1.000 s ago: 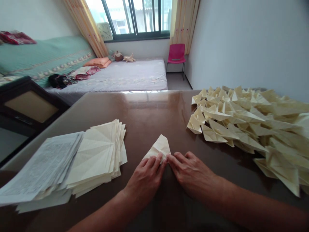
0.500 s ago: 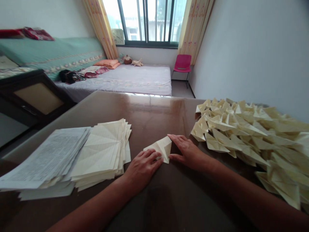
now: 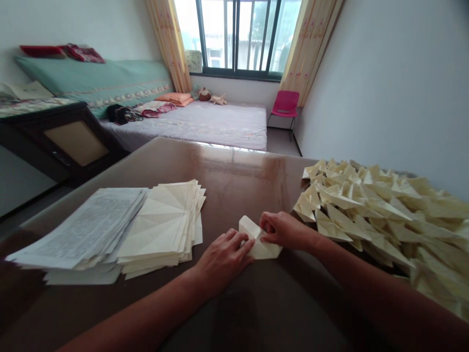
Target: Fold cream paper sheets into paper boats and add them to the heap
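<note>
Folded paper (image 3: 268, 251) sits on the table (image 3: 234, 183), between both hands. Left hand (image 3: 225, 252) grips its left side, fingers bunched. Right hand (image 3: 284, 230) pinches its right side, fingers curled. Creased-sheet stack (image 3: 159, 222) left of the left hand, printed stack (image 3: 93, 225) beyond it; folded-piece pile (image 3: 370, 205) on the right.

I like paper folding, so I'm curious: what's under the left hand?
The left hand touches a folded cream paper, part of which shows beyond the hand; the brown table shows around. Whatever the palm and fingers cover, including how far the paper reaches beneath, cannot be seen.
</note>
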`<act>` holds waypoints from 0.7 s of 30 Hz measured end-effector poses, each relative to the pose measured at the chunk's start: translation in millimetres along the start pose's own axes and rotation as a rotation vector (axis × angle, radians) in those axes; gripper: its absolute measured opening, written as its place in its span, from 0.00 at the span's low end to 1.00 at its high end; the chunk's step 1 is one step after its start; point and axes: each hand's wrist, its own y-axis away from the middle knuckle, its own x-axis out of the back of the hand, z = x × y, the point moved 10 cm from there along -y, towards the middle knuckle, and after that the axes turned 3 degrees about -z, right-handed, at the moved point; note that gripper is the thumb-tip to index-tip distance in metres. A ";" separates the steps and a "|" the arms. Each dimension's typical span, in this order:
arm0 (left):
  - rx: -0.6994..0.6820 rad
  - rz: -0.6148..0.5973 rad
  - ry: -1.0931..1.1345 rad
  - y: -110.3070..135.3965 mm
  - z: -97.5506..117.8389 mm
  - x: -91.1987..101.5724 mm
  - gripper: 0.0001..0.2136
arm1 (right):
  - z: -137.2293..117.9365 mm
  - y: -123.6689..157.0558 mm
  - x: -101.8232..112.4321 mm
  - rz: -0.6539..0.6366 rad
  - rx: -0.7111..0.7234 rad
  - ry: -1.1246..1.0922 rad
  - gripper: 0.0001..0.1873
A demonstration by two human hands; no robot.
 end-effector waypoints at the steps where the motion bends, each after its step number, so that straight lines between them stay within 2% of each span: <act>1: -0.011 0.008 -0.004 0.2 4.0 -1.7 0.18 | 5.3 7.2 -7.8 -0.034 -0.038 -0.088 0.03; 3: -0.039 0.015 -0.023 0.4 11.2 -5.3 0.21 | 13.5 22.5 -25.2 -0.105 -0.105 -0.262 0.04; 5: -0.054 0.019 -0.048 0.1 14.4 -6.8 0.19 | 16.1 36.8 -36.8 -0.126 -0.123 -0.380 0.03; 8: -0.037 0.013 -0.082 -2.2 10.4 -5.5 0.19 | 12.4 52.1 -47.6 -0.170 -0.085 -0.450 0.04; 11: -0.025 0.010 -0.111 -5.7 3.7 -2.7 0.21 | 7.6 53.3 -24.8 -0.015 0.004 -0.255 0.06; 14: -0.056 0.045 -0.136 -8.8 3.4 0.6 0.17 | 0.2 42.3 13.3 0.224 0.089 -0.052 0.08; 16: -0.073 0.045 -0.142 -10.9 5.8 -1.1 0.13 | -11.1 28.6 27.7 0.305 0.187 0.080 0.14; 18: -0.074 0.008 -0.130 -12.8 8.6 -6.0 0.10 | -22.5 10.1 23.7 0.248 0.292 0.183 0.19; 21: -0.069 -0.055 -0.121 -13.6 14.0 -12.4 0.09 | -33.6 -10.1 9.4 0.132 0.402 0.308 0.20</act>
